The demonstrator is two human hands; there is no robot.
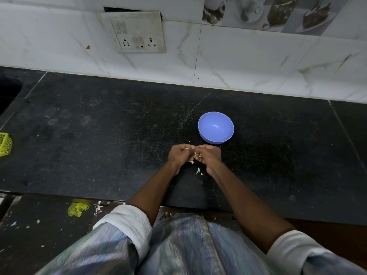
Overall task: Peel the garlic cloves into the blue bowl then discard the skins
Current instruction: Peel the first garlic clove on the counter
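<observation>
**Peeling garlic, bowl empty so far**

I am standing at the black counter (99,135) and working with both hands just in front of the bowl (216,128). My left hand (178,153) is curling its fingers around the garlic (186,148); only a pale sliver of it is showing between the knuckles, so I cannot tell how many cloves are in there. My right hand (208,155) is pinching at a bit of skin (197,155) where the two hands are meeting. Loose skins (198,170) are lying on the counter just below my wrists.

The bowl is sitting upright, close beyond my hands, and I am seeing nothing in it. Judgement: early in the task.

Handling notes, as estimates: a clove is light, firm and small, and will likely get slippery once bare, so I am planning to hold it across its fat middle and tear from the tip or root end. The skin is papery, weightless and apt to cling to fingers or drift, so gathering it for discarding will want a sweep rather than a pick.

Yellow mesh (5,144) is lying at the far left edge.
</observation>
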